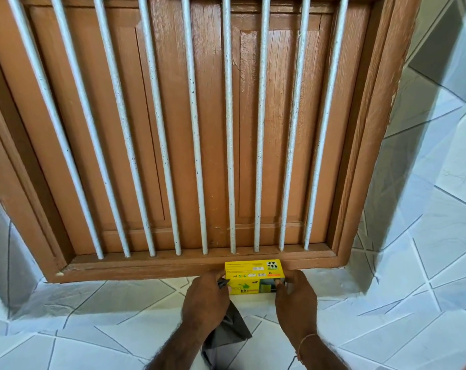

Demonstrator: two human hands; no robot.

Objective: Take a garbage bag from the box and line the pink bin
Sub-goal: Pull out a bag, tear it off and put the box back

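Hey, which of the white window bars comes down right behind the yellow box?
The sixth white bar from the left: its foot meets the sill just above the yellow box, near its left end. The seventh lands over the box's middle.

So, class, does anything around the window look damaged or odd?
Yes. The brown paint on the wooden shutter is cracked and peeling near the top, and the white bars are speckled with dark spots. The yellow box looks intact.
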